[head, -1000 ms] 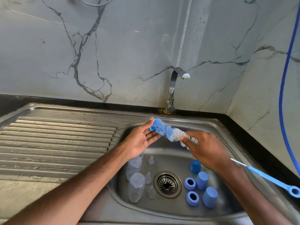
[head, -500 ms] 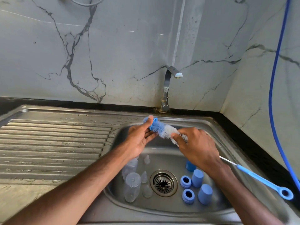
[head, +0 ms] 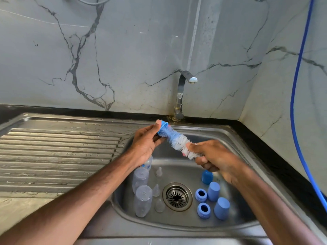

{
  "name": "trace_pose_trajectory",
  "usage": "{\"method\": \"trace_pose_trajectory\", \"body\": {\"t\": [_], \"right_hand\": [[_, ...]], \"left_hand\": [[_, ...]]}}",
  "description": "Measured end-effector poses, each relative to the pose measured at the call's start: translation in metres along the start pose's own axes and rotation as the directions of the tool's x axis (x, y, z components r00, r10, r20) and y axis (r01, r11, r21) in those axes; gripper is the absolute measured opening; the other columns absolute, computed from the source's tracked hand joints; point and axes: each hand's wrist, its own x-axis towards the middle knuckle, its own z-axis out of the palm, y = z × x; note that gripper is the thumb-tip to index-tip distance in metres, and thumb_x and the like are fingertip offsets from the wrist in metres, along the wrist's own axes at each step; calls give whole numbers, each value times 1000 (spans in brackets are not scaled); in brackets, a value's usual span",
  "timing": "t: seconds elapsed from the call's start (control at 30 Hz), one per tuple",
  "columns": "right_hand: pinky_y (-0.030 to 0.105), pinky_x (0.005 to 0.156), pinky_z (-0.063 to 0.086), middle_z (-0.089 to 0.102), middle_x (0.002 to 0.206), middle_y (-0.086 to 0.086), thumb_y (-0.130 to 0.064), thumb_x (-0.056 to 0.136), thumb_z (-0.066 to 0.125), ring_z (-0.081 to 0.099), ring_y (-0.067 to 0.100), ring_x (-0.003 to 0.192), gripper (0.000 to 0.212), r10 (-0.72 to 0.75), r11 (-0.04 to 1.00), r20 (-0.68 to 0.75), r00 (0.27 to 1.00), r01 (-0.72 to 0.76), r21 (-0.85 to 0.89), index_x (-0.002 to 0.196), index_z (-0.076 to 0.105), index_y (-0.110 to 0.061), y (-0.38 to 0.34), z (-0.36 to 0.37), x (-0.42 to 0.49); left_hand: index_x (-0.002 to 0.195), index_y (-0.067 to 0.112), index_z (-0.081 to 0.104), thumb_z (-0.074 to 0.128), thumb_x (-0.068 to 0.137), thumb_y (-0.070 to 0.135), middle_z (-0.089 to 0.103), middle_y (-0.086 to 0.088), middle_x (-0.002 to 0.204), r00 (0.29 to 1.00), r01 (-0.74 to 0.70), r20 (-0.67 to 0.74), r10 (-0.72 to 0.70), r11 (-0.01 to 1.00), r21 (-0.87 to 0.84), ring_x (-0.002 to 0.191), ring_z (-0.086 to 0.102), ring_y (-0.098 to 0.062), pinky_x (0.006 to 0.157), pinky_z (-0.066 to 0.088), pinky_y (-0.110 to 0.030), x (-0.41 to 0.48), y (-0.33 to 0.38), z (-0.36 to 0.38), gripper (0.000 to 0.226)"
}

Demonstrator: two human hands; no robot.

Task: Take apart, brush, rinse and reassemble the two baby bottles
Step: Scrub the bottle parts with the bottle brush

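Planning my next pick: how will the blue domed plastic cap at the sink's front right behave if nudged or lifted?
The blue domed plastic cap is small, so probably light. It stands taller than wide, so a nudge may tip it, and its round sides could roll toward the metal drain. On the smooth steel sink it may slide.

No legible text; blue print on one bottle (head: 148, 165) too blurred

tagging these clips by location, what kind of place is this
Most likely a home kitchen: a steel sink with a ribbed draining board, a tap against a marble-look wall, and clear baby bottles in the sink.
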Motion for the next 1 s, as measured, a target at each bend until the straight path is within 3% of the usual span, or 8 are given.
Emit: {"method": "trace_pose_trajectory", "body": {"t": [0.1, 0.17, 0.33, 0.53, 0.67, 0.77, 0.87, 1.0], "right_hand": [[28, 47, 43, 63, 59, 1, -41, 100, 63, 51, 14, 47, 32, -153, 962, -102, 983, 124, -244, 96, 79, -14, 2, 3, 1], [41, 65, 57, 70, 69, 2, -45, 99, 62, 67, 25, 65, 30, -386, 752, -178, 905, 198, -628, 92, 78, -21, 3, 17, 0], [34, 61, 40, 59, 71, -4, -53, 103, 53, 54, 31, 67, 34, -613, 403, -120, 781, 178, -898, 90, 71, -27, 7, 37, -4], [38, 63, 57, 63, 69, -7, -49, 99, 60, 65, 24, 64, 25, -576, 521, -214, 789, 153, -840, 96, 76, -29, 7, 24, 0], [41, 59, 59, 64, 59, -4, -45, 94, 65, 65, 22, 58, 28, -454, 690, -312, 835, 107, -716, 79, 75, -23, 10, 18, 5], [40, 58, 58, 64, 54, -1, -43, 94, 66, 65, 21, 55, 34, -385, 794, -315, 868, 137, -592, 69, 72, -20, 6, 22, 5], [37, 60, 53, 63, 60, -1, -47, 97, 61, 63, 26, 61, 35, -417, 738, -272, 867, 148, -659, 79, 73, -20, 3, 35, -1], [34, 67, 35, 66, 92, 8, -48, 105, 46, 52, 34, 76, 34, -527, 502, -223, 820, 89, -860, 98, 68, -22, 0, 56, -8]], "left_hand": [[112, -4, 68, 61, 101, 16, 74, -21, 109, 999, 6, -39, -6, 1000, 10, 94, 72, -23, 70, 63, -25, 2, -2, 2, 24], [123, -6, 65, 62, 101, 19, 70, -24, 118, 992, 24, -122, -19, 999, 41, 103, 70, -28, 73, 63, -28, 4, -6, 2, 34], [126, -1, 60, 61, 102, 27, 70, -22, 118, 950, 65, -300, -83, 996, -68, 104, 72, -29, 75, 61, -34, 15, 5, -18, 37], [126, -3, 63, 64, 99, 22, 71, -23, 120, 989, 119, -88, -119, 993, -10, 107, 72, -30, 81, 63, -34, 6, -3, -8, 37], [123, -1, 65, 69, 96, 18, 74, -20, 118, 993, 119, 11, -120, 990, 80, 103, 74, -27, 87, 62, -34, -4, -22, 11, 34], [126, -3, 64, 68, 96, 17, 72, -21, 120, 996, 86, -43, -83, 994, 69, 102, 74, -26, 84, 62, -33, -3, -18, 16, 36], [131, -8, 60, 66, 98, 17, 68, -25, 125, 986, 68, -156, -59, 996, 51, 118, 67, -34, 99, 56, -43, 4, -8, 6, 42], [129, -10, 60, 60, 103, 24, 67, -26, 126, 971, 66, -236, -46, 995, 75, 118, 67, -37, 100, 55, -47, 6, -11, 6, 43]]}}
